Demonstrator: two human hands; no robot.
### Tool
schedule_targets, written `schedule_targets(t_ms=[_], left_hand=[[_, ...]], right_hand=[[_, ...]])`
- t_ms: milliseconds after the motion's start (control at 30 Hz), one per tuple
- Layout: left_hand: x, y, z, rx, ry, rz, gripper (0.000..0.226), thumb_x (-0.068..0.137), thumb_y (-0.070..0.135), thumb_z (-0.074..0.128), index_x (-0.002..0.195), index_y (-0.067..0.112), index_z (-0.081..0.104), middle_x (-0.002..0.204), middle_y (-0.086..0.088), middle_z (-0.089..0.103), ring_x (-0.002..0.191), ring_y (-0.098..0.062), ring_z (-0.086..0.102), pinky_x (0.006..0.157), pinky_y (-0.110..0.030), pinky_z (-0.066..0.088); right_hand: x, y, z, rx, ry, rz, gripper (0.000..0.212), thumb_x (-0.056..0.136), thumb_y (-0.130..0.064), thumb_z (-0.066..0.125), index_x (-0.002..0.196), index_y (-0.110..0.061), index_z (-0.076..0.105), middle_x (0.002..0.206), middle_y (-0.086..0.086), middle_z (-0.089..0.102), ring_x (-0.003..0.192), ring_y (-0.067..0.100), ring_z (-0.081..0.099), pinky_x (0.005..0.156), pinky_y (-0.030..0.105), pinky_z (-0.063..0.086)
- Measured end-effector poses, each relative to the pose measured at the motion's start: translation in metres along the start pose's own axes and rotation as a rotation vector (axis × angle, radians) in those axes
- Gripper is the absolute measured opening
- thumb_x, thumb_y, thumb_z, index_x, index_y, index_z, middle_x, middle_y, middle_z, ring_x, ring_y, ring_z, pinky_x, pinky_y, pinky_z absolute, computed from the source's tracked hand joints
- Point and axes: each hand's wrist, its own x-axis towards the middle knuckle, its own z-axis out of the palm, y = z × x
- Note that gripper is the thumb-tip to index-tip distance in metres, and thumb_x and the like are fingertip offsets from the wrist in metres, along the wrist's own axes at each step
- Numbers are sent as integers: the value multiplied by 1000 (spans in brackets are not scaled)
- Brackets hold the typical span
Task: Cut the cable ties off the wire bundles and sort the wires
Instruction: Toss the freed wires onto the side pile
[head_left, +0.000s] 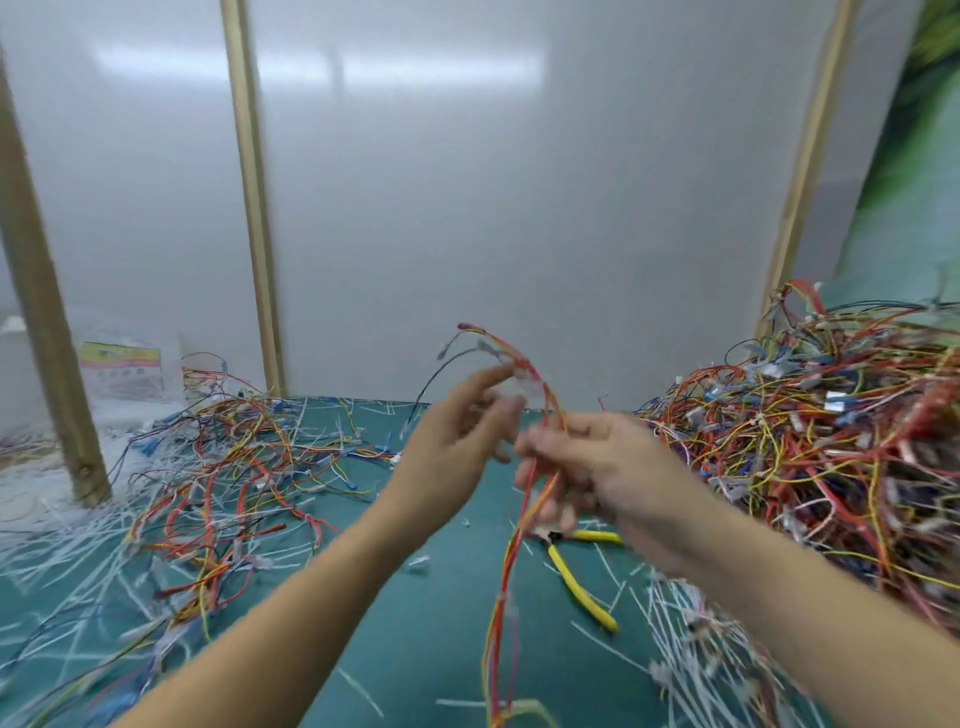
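Straight ahead I see a wall of pale grey panels (519, 208), split by upright wooden posts (254, 208) — a soft band of light (311, 65) glares off them near the top. A green sheet (914, 182) hangs at the right. The table (426, 649) below has a teal top.

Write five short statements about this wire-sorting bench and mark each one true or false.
1. The right hand holds a thin bundle of red, orange and yellow wires. True.
2. The left hand holds the yellow-handled cutters. False: the cutters lie on the teal-green mat, below the hands.
3. The biggest tangled heap of coloured wires lies on the person's right. True.
4. The mat is red. False: it is teal-green.
5. White cut cable-tie pieces litter the mat. True.
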Motion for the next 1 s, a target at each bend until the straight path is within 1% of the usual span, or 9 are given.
schedule_targets(t_ms=[133,267,333,467,633,767,867,933,1000], left_hand=[[-12,42,-2,-239,-178,-238,42,93,55,47,112,22,68,84,-5,66,76,-21,70,65,-32,54],[-55,64,-3,-25,-594,-193,37,97,36,59,131,20,60,115,-11,72,108,-27,68,85,-35,57],[-66,73,-1,25,-579,-191,38,98,21,61,136,20,56,117,-11,72,110,-26,68,92,-42,54],[-68,96,-2,35,-467,-204,30,95,18,59,122,6,64,105,-15,75,93,-27,72,83,-42,58],[-78,114,-2,35,-535,-208,23,98,11,58,116,-2,64,98,-14,75,82,-30,72,75,-37,61],[-88,116,-6,-72,-603,-202,21,98,9,57,114,-2,66,97,-22,73,77,-31,72,70,-34,60],[-104,114,-3,-87,-721,-230,22,98,18,61,115,5,67,99,-16,74,78,-26,73,70,-31,59],[-105,107,2,108,-648,-260,22,97,27,64,114,13,68,103,-12,75,82,-22,73,76,-36,60],[-104,99,6,595,-361,-232,30,91,39,67,117,24,63,116,-1,68,91,-15,69,87,-39,57]], right_hand=[[-2,-79,-1,7,118,-205,22,100,-10,52,84,-5,66,61,6,67,40,13,58,38,19,45],[1,-148,-11,-33,224,-371,21,102,-13,52,89,-4,66,63,6,66,46,15,57,43,20,47],[1,-164,-14,-121,259,-392,21,102,-13,53,90,-4,68,64,6,66,48,17,60,45,21,49],[-3,-172,-13,-200,258,-386,19,100,-13,56,93,-2,69,67,8,67,50,19,61,48,23,51],[-10,-174,-11,-195,252,-390,20,101,-15,56,92,-2,70,65,6,68,52,18,62,49,22,52],[-14,-163,-13,-146,173,-237,24,101,-22,58,91,-3,68,68,4,69,57,15,67,53,22,56],[-17,-149,-13,-63,134,-137,25,102,-19,55,88,-1,67,65,5,69,56,14,68,52,21,56],[-14,-139,-12,30,159,-98,25,103,-15,53,89,0,66,61,5,67,54,15,68,49,20,55],[-9,-132,-10,137,212,-79,27,105,-15,50,87,0,64,58,5,66,52,17,68,48,23,55]])
